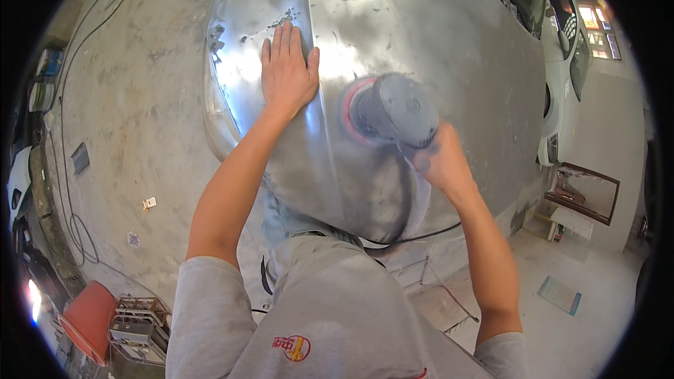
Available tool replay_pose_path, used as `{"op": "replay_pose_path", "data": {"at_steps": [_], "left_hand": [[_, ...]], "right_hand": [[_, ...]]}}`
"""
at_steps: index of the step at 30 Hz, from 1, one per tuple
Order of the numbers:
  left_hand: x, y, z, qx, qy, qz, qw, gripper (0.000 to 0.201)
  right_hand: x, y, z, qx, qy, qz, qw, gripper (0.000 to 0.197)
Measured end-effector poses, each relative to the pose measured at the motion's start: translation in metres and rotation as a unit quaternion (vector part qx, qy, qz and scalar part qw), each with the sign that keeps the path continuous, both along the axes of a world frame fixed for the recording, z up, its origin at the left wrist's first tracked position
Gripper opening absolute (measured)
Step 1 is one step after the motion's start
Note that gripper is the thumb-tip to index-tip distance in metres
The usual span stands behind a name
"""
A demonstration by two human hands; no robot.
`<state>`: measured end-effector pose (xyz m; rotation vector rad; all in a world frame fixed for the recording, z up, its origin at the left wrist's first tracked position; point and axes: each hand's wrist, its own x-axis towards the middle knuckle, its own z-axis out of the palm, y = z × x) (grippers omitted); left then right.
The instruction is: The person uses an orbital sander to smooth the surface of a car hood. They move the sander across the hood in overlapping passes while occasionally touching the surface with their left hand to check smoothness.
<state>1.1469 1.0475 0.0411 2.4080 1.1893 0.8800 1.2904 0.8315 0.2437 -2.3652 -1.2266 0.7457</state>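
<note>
My right hand (437,161) is closed round the handle of a grey power sander (399,109). Its pinkish-red pad rests against a dull grey car panel (435,42), and the sander's edges look blurred. On the shinier strip left of the panel's crease lies my left hand (288,70), flat with the fingers stretched out, holding nothing. Just beyond its fingertips are dark specks and chipped spots. From the sander a dark cord (428,234) runs down past my waist.
A long thin hose (64,91) snakes over the concrete floor at the left. An orange-red bucket (90,319) and a metal-framed case (137,330) sit at lower left. To the right are a white car (559,77), a wooden frame (590,193) and a flat greenish sheet (559,295).
</note>
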Motion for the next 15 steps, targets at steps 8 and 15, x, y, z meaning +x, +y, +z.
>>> {"op": "replay_pose_path", "data": {"at_steps": [8,15], "left_hand": [[-0.002,0.000,0.005,-0.020,-0.013,-0.007,1.000,0.065],[-0.003,-0.001,0.009,-0.036,-0.022,-0.022,0.999,0.063]], "right_hand": [[-0.009,0.001,0.004,0.004,-0.021,0.012,1.000,0.045],[0.004,0.029,0.011,0.016,0.038,-0.077,0.996,0.039]]}}
